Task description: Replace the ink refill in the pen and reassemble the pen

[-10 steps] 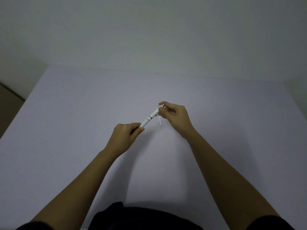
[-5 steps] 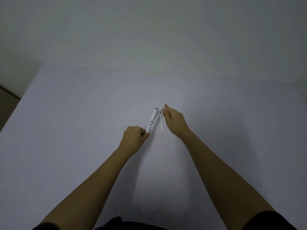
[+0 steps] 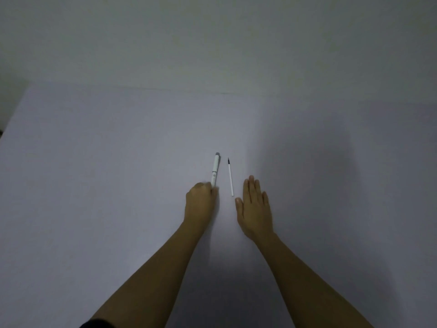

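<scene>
A white pen with a grey cap end lies on the pale table, pointing away from me. My left hand is curled around its near end, fingers closed on the barrel. A thin white ink refill with a dark tip lies loose on the table just right of the pen, roughly parallel to it. My right hand rests flat on the table to the right of the refill's near end, fingers together and extended, holding nothing.
The table's far edge meets a plain wall. The left table edge shows at the frame's left side. A dark piece of clothing shows at the bottom.
My right hand let go of the pen's far end and pulled back to lie flat on the table. My left hand lowered the pen onto the table beside the refill.
</scene>
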A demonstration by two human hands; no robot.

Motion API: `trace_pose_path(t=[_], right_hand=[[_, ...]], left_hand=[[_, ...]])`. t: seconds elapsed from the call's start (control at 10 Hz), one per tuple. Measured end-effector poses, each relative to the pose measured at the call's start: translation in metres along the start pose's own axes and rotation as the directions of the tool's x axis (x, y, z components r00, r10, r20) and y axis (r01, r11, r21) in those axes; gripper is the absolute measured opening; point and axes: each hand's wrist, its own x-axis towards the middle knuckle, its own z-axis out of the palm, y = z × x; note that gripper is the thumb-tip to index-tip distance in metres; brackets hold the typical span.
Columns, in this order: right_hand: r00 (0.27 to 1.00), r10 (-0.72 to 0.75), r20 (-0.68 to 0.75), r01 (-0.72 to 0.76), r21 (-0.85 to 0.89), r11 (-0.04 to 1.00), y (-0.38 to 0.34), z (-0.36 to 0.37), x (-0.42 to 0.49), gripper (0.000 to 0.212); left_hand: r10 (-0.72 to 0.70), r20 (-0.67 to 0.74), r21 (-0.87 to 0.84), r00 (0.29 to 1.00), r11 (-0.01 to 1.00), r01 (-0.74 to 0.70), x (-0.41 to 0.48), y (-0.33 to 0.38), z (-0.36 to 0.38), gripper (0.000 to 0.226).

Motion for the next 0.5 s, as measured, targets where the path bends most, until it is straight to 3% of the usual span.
trace_pose_path(t=[0.2,0.4,0.5], right_hand=[[0.997,-0.01,-0.079,0.005,-0.056,0.998,-0.001,0.006,-0.001,0.057],[0.998,-0.009,-0.055,0.006,-0.039,0.999,-0.004,0.001,-0.001,0.056],[1.0,0.003,-0.019,-0.002,0.056,0.998,-0.004,-0.005,0.0,0.055]], left_hand=[[0.025,-0.07,-0.005,0.997,1.0,-0.025,-0.007,-0.003,0.01,0.03],[0.011,-0.076,0.015,0.997,1.0,-0.01,-0.011,0.002,0.006,0.036],[-0.034,-0.154,-0.037,0.987,0.999,0.028,-0.008,0.006,-0.003,0.038]])
